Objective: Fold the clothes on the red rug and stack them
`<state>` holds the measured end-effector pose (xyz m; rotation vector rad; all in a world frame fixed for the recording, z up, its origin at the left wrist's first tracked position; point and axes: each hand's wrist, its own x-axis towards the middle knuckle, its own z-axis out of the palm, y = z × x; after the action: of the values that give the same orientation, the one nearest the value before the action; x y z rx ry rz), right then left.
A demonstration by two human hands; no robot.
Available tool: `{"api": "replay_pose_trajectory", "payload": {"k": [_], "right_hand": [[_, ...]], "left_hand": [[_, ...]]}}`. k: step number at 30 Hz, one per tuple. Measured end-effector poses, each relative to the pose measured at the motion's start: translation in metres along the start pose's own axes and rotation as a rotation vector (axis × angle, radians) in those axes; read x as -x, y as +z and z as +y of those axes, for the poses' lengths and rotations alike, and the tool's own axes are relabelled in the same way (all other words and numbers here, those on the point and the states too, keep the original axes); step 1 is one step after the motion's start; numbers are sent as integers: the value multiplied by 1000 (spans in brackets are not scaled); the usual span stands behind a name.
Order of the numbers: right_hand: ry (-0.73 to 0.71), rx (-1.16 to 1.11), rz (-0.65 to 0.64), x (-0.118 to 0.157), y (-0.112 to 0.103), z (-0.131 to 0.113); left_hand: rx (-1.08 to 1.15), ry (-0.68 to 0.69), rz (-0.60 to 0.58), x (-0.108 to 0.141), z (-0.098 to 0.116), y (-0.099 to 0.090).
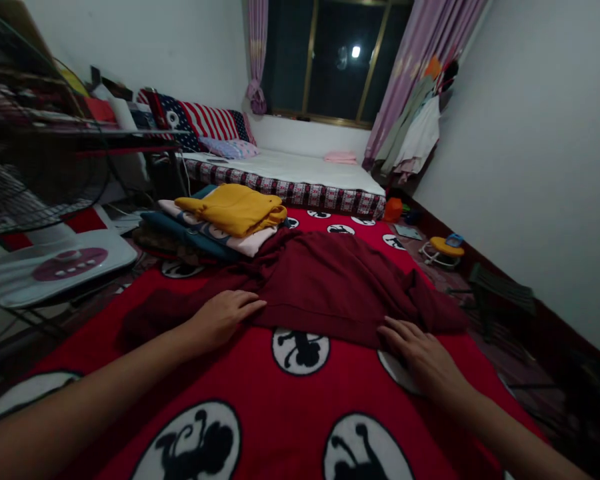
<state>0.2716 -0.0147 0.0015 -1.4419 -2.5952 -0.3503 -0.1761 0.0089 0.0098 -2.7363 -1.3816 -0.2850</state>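
Note:
A maroon sweatshirt (330, 280) lies spread on a red blanket (280, 400) with white ovals and dark figures. Its hem faces me, and its sleeves reach out to both sides. My left hand (225, 317) rests on the left part near the hem, fingers stretched out and lying flat. On the hem's right end, my right hand (417, 350) touches the cloth with its fingers extended. Neither hand grips anything. Just beyond the left hand stands a stack of folded clothes, with a yellow garment (235, 208) on top.
On the left, a fan (60, 253) with a white base stands near a cluttered desk (130, 133). A bed (300, 167) is under the window. Clothes (415, 133) hang at the right wall, above a small yellow stool (445, 247) and a dark folding stool (500, 293).

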Motion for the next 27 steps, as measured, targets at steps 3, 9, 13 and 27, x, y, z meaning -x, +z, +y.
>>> {"api": "replay_pose_trajectory", "payload": {"k": [3,9,13,27], "right_hand": [[25,-47,24,-26,-10,7],[62,-124,152,-19,-74,30],[57,-262,-78,23,-87,25],[287,-654,324,-165,-24,-7]], "left_hand": [[-107,6,27,-25,5,-7],[-127,42,96,-17,29,-73],[-4,52,-43,21,48,-85],[300,-149,127,-120,80,5]]}}
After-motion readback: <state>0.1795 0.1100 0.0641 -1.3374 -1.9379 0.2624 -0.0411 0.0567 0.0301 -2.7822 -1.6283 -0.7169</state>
